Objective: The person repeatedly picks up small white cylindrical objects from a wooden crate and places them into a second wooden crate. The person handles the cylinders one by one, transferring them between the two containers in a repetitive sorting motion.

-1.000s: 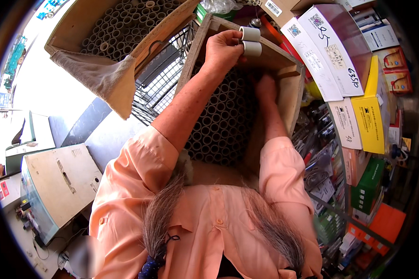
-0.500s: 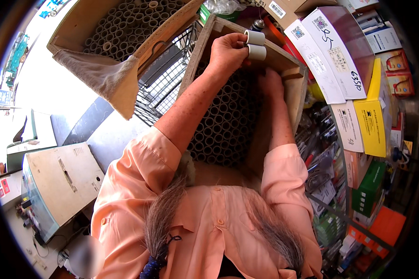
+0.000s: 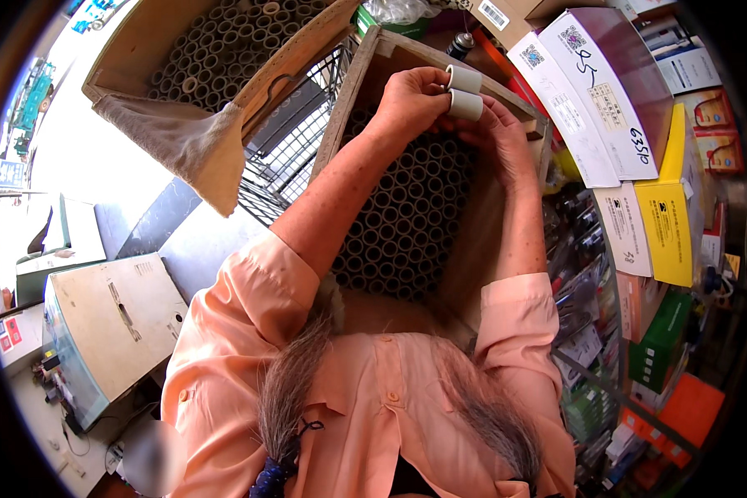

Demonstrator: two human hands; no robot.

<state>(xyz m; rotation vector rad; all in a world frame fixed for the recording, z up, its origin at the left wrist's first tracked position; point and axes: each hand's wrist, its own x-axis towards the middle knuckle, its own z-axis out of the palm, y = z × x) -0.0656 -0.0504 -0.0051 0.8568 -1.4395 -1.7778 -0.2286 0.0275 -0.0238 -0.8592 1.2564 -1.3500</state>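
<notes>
The wooden box [image 3: 390, 62] looks nearly packed with tubes [image 3: 407, 216] (open ends up), while the left hand [image 3: 411, 100] pinches two white tubes [image 3: 465, 91] at its twelve o'clock rim, the right hand's [image 3: 502, 137] fingers apparently just touching them.

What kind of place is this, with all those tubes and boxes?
Probably a small shop or stockroom. Stacked boxed goods crowd the right side, wooden crates are packed with upright tubes, and the left hand holds two short white tubes.
</notes>
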